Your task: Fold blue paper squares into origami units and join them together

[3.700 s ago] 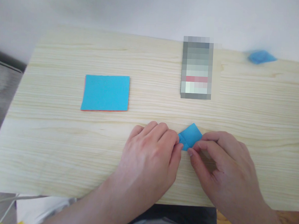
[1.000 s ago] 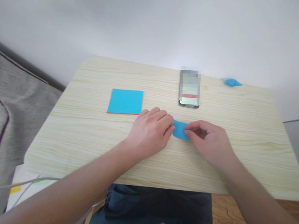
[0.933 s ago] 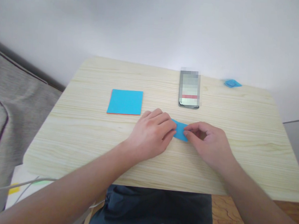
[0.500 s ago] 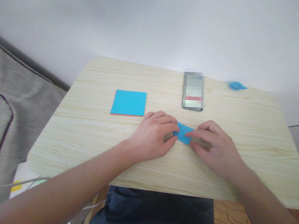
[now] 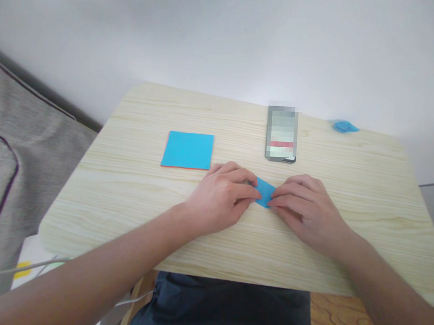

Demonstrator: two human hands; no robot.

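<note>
Small blue paper lies low over the near-middle of the pale wooden table, between my two hands and angled so its right end sits nearer me. My left hand has the left end, fingers bent and narrow, index fingertip resting on top and thumb close beneath it. My right hand is gathered narrow on the right end, fingertips along that edge, thumb tucked on the near side. Whether the paper's underside is flat against the wood I cannot tell; creases too faint to read. Judgement on handling: the left fingers do best as a steady anchor, pressing straight down, while the right fingertips square edges and corners before any pressure goes on. Thin paper would likely skew if both hands pulled at once; light, even contact, then a firm stroke outward from the held end, should give a crisp line. Far left of my hands, a blue-topped paper stack; far side, a phone; far right, a folded blue piece.
</note>
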